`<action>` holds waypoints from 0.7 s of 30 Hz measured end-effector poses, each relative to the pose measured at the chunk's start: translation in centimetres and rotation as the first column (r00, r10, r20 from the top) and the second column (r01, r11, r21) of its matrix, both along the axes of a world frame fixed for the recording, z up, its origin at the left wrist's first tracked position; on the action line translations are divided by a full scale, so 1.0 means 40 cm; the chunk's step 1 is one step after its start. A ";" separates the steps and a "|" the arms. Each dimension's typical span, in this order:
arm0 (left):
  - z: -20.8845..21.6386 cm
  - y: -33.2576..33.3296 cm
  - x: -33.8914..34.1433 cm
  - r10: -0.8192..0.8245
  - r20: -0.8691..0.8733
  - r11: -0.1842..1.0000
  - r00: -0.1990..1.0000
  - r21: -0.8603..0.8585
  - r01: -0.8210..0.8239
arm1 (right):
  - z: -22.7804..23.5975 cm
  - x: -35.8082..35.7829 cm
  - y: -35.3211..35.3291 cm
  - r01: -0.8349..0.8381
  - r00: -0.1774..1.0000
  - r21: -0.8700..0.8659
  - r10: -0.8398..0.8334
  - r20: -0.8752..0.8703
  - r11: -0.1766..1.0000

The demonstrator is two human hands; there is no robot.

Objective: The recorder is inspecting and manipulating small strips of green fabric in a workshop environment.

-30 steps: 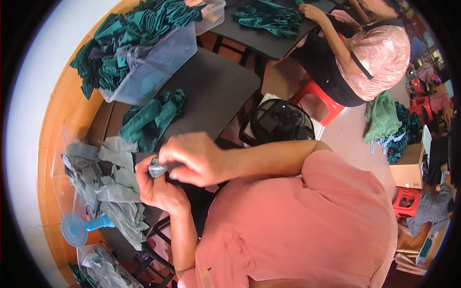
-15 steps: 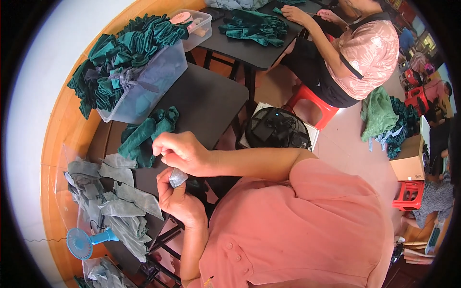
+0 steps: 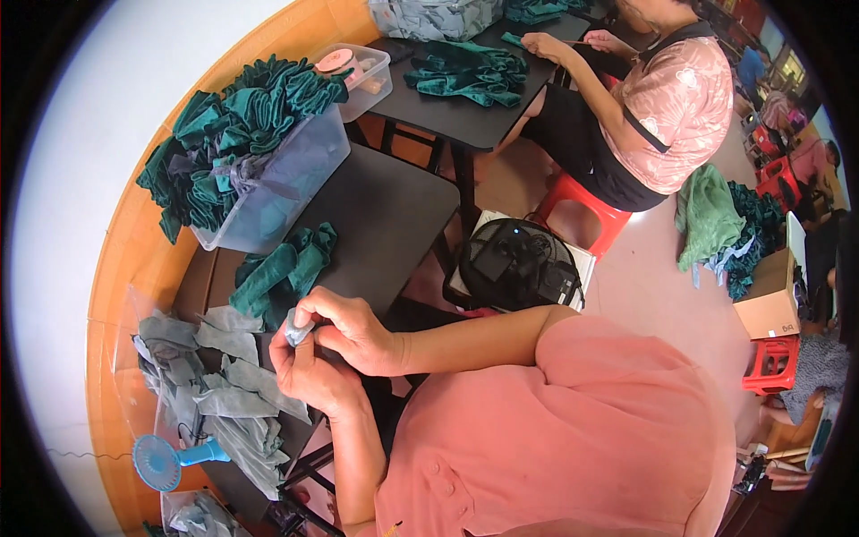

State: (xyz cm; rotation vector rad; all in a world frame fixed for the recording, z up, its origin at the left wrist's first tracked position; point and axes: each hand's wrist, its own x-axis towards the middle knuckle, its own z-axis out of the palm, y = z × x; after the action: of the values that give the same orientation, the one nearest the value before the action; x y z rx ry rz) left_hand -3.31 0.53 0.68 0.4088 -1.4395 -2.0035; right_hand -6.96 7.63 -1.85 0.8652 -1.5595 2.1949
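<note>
Both hands meet above the dark table at left of centre. My left hand [image 3: 309, 380] is closed around a small grey-blue piece of cloth [image 3: 296, 330], whose folded end sticks out between thumb and fingers. My right hand [image 3: 356, 333] lies against it, thumb and forefinger pinching the cloth's edge; whether anything thin is between those fingertips is too small to tell. Just beyond the hands lies dark green velvet cloth [image 3: 282, 268]. Left of my left hand is a heap of grey velvet strips [image 3: 242, 389].
A clear plastic box [image 3: 295, 183] heaped with green velvet stands on the black table [image 3: 394, 201]. A blue fan [image 3: 159, 462] sits at lower left. A co-worker [image 3: 676, 107] handles green cloth at the far table. A black mesh bag [image 3: 519, 264] rests beside a red stool [image 3: 582, 210].
Both hands have moved slightly down and left in the picture. My right hand, raised above the cloth before, now touches it with its fingertips. The view has shifted a little.
</note>
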 end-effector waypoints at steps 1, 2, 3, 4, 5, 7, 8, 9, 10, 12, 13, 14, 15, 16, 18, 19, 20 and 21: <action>0.000 -0.004 0.000 -0.031 -0.038 0.998 0.999 0.053 0.033 | 0.006 -0.003 0.004 0.003 1.000 0.000 -0.003 -0.004 1.000; 0.004 -0.005 -0.001 -0.056 -0.045 0.993 0.997 0.105 0.060 | 0.012 -0.009 0.009 -0.010 1.000 -0.004 0.010 -0.027 1.000; 0.005 -0.013 -0.001 -0.060 -0.049 0.993 0.997 0.103 0.065 | 0.018 -0.018 0.014 -0.022 0.998 -0.010 0.022 -0.051 1.000; 0.002 -0.025 0.004 -0.136 -0.021 0.979 0.991 0.149 0.137 | 0.017 -0.030 0.024 -0.017 0.998 -0.011 0.017 -0.054 1.000; -0.004 -0.037 0.011 -0.212 0.005 0.958 0.977 0.198 0.207 | 0.012 -0.043 0.039 -0.050 0.988 0.047 0.056 -0.144 0.998; -0.002 -0.045 0.028 -0.307 0.020 0.933 0.951 0.204 0.297 | 0.004 -0.058 0.066 -0.075 0.968 0.106 0.098 -0.230 0.991; 0.005 -0.040 0.036 -0.402 0.043 0.880 0.915 0.295 0.372 | 0.000 -0.062 0.082 -0.080 0.957 0.157 0.120 -0.266 0.984; 0.010 -0.037 0.050 -0.489 0.060 0.814 0.870 0.388 0.432 | -0.003 -0.061 0.093 -0.088 0.943 0.210 0.149 -0.296 0.974; -0.021 -0.065 0.049 -0.598 0.045 0.742 0.800 0.409 0.531 | -0.004 -0.061 0.097 -0.117 0.943 0.205 0.174 -0.286 0.972; -0.034 -0.080 0.065 -0.678 0.015 0.657 0.735 0.462 0.597 | -0.003 -0.056 0.116 -0.224 0.950 0.251 0.268 -0.160 0.942; -0.034 -0.081 0.069 -0.750 -0.022 0.561 0.661 0.507 0.654 | -0.001 -0.059 0.123 -0.331 0.935 0.283 0.353 -0.032 0.900; -0.028 -0.075 0.085 -0.748 0.025 0.576 0.663 0.520 0.631 | 0.003 -0.074 0.128 -0.307 0.938 0.299 0.340 -0.064 0.903; -0.021 -0.076 0.089 -0.749 0.028 0.575 0.662 0.524 0.629 | 0.004 -0.075 0.127 -0.308 0.939 0.299 0.339 -0.059 0.903; -0.016 -0.079 0.091 -0.761 0.026 0.560 0.648 0.528 0.638 | 0.003 -0.075 0.125 -0.311 0.934 0.330 0.351 -0.068 0.891; -0.018 -0.083 0.094 -0.763 0.037 0.570 0.645 0.507 0.646 | 0.000 -0.068 0.111 -0.218 0.938 0.342 0.293 -0.184 0.914; -0.019 -0.083 0.097 -0.763 0.036 0.570 0.646 0.510 0.644 | -0.002 -0.056 0.108 -0.221 0.938 0.344 0.295 -0.181 0.913; -0.020 -0.080 0.102 -0.741 0.062 0.606 0.669 0.492 0.625 | -0.001 -0.042 0.106 -0.030 0.943 0.391 0.156 -0.294 0.920; -0.023 -0.076 0.111 -0.717 0.089 0.641 0.692 0.474 0.604 | 0.000 -0.028 0.106 0.162 0.912 0.414 0.025 -0.409 0.896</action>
State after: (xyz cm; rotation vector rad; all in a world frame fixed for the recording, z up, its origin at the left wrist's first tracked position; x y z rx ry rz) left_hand 1.12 -2.51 -0.26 0.3587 -1.4511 -2.9991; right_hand -8.06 11.88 -1.84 1.2757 -1.8516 1.4888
